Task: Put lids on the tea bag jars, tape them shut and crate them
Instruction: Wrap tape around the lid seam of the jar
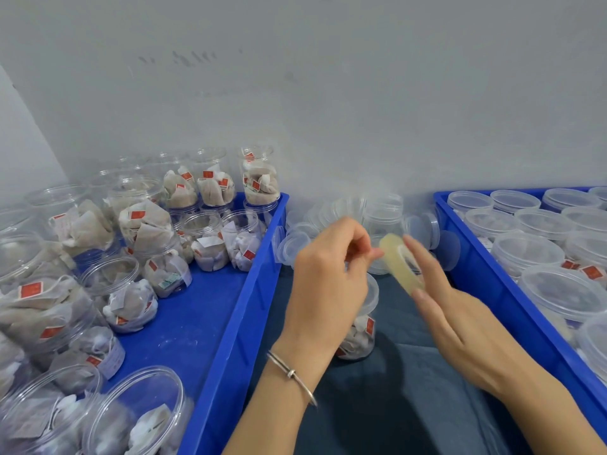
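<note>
One tape roll gripped by right hand; free end pinched by left hand; tape to be drawn taut over lidded jar

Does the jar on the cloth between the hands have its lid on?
Yes. The jar stands upright, a clear lid capping its top.

No legible text anywhere in view.
Small red square tags on the tea bags inside the clear plastic jars carry marks too blurred to read; white paper slips in some jars show nothing readable either. Faint grey smudges on the wall are not decipherable.
</note>
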The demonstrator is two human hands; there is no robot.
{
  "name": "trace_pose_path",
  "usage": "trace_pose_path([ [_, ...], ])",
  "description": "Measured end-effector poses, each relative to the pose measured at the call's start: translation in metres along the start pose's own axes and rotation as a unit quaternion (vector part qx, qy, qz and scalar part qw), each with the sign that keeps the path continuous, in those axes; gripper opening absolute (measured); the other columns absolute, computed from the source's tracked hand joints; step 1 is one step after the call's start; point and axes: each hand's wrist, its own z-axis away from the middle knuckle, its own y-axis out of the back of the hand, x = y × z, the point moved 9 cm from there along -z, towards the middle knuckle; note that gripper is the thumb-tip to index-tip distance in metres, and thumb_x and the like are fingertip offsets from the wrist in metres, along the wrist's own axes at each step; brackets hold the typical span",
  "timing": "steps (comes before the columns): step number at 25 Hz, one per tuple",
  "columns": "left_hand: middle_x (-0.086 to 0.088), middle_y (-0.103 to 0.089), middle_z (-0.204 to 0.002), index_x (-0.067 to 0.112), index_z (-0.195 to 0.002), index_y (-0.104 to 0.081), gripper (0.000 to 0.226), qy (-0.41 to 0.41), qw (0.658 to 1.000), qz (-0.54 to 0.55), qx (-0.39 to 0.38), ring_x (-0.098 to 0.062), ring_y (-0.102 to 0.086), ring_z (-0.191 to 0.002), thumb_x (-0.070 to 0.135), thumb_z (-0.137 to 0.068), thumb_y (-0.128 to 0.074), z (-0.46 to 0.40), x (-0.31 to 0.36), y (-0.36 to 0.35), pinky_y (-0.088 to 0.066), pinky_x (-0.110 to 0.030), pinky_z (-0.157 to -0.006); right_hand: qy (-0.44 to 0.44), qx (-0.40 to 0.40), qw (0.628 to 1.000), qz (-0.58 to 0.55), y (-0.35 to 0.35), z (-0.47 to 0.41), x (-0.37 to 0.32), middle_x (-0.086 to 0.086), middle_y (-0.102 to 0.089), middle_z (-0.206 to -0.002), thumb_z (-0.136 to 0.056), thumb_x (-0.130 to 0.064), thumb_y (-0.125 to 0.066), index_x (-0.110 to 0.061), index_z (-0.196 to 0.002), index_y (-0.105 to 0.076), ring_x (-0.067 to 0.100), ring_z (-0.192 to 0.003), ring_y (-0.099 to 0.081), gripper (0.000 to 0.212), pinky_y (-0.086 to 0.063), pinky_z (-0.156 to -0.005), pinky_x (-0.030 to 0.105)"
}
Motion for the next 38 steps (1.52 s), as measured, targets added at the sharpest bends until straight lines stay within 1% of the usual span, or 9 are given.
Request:
trace_pose_path([
  [2, 0.006, -0.063, -0.072, 0.011, -0.073, -0.056, 0.019, -0.025, 0.999, 0.016, 0.038, -0.005, -0.062, -0.074, 0.013, -0.081, -0.074, 0.003, -0.001, 0.016, -0.052, -0.015, -0.064, -0.024, 0.022, 0.999, 0.031, 0.011, -0.002, 0.006, -0.04, -0.042, -0.093, -0.084, -0.071, -0.012, -0.068, -0.137, 0.0, -0.019, -0.074, -0.049, 0.054, -0.036, -0.066, 0.016],
  [5, 0.007, -0.066, -0.074, 0.016, -0.068, -0.055, 0.024, 0.095, 0.988, 0.085, 0.083, -0.002, -0.065, -0.076, 0.009, -0.076, -0.077, 0.037, -0.046, 0.024, -0.049, -0.009, -0.067, 0.005, 0.033, 0.993, 0.111, 0.018, 0.003, 0.001, -0.024, -0.059, -0.108, -0.093, -0.063, -0.021, -0.062, -0.141, -0.01, -0.004, -0.086, -0.056, 0.05, -0.044, -0.073, 0.025],
  [8, -0.002, -0.069, -0.078, 0.007, -0.063, -0.055, 0.025, 0.278, 0.93, 0.194, 0.143, -0.009, -0.067, -0.077, -0.002, -0.074, -0.076, 0.105, -0.109, 0.008, -0.048, -0.015, -0.069, 0.048, 0.031, 0.962, 0.269, -0.003, 0.01, -0.004, -0.009, -0.052, -0.065, -0.097, -0.049, -0.039, -0.049, -0.145, -0.027, 0.014, -0.056, -0.052, 0.049, -0.047, -0.059, 0.031],
  [11, -0.003, -0.072, -0.094, 0.004, -0.064, -0.05, 0.028, 0.349, 0.877, 0.284, 0.17, -0.018, -0.07, -0.091, -0.011, -0.077, -0.07, 0.139, -0.142, -0.014, -0.052, -0.017, -0.072, 0.041, 0.038, 0.945, 0.323, -0.017, 0.016, 0.005, -0.006, -0.042, -0.055, -0.095, -0.045, -0.045, -0.035, -0.141, -0.043, 0.018, -0.043, -0.042, 0.047, -0.043, -0.051, 0.032],
  [17, -0.002, -0.07, -0.114, 0.008, -0.063, -0.051, 0.026, 0.318, 0.881, 0.32, 0.142, -0.014, -0.064, -0.112, 0.001, -0.072, -0.075, 0.123, -0.15, -0.024, -0.053, -0.022, -0.084, 0.052, 0.068, 0.928, 0.363, -0.016, 0.011, 0.012, -0.003, -0.037, -0.057, -0.092, -0.045, -0.035, -0.035, -0.134, -0.053, 0.02, -0.045, -0.042, 0.048, -0.042, -0.055, 0.035],
  [20, -0.002, -0.07, -0.115, 0.004, -0.065, -0.05, 0.028, 0.315, 0.878, 0.33, 0.143, -0.014, -0.063, -0.114, 0.013, -0.064, -0.076, 0.119, -0.152, -0.024, -0.053, -0.022, -0.082, 0.056, 0.068, 0.923, 0.374, -0.015, 0.007, 0.012, -0.002, -0.037, -0.057, -0.093, -0.044, -0.034, -0.035, -0.136, -0.051, 0.02, -0.044, -0.041, 0.048, -0.04, -0.054, 0.035],
  [28, 0.003, -0.069, -0.118, 0.005, -0.069, -0.047, 0.03, 0.315, 0.882, 0.331, 0.119, -0.013, -0.062, -0.115, 0.017, -0.066, -0.075, 0.117, -0.164, -0.029, -0.05, -0.03, -0.094, 0.038, 0.017, 0.927, 0.373, -0.027, -0.003, 0.017, -0.002, -0.038, -0.055, -0.093, -0.046, -0.03, -0.034, -0.138, -0.049, 0.021, -0.043, -0.04, 0.05, -0.038, -0.051, 0.034],
  [34, 0.001, -0.064, -0.127, 0.007, -0.075, -0.041, 0.028, 0.271, 0.884, 0.38, 0.031, -0.016, -0.056, -0.124, 0.013, -0.078, -0.068, 0.099, -0.168, -0.043, -0.048, -0.032, -0.1, 0.04, -0.006, 0.931, 0.362, -0.029, -0.014, 0.02, -0.003, -0.042, -0.054, -0.093, -0.046, -0.029, -0.035, -0.128, -0.06, 0.02, -0.044, -0.043, 0.048, -0.046, -0.051, 0.036],
  [38, -0.002, -0.067, -0.12, 0.009, -0.09, -0.051, 0.025, 0.243, 0.906, 0.348, -0.011, -0.021, -0.06, -0.119, 0.012, -0.077, -0.072, 0.087, -0.178, -0.041, -0.05, -0.035, -0.097, 0.043, -0.014, 0.937, 0.348, -0.028, -0.015, 0.02, -0.006, -0.043, -0.056, -0.093, -0.048, -0.027, -0.037, -0.126, -0.062, 0.018, -0.047, -0.048, 0.049, -0.047, -0.054, 0.035],
])
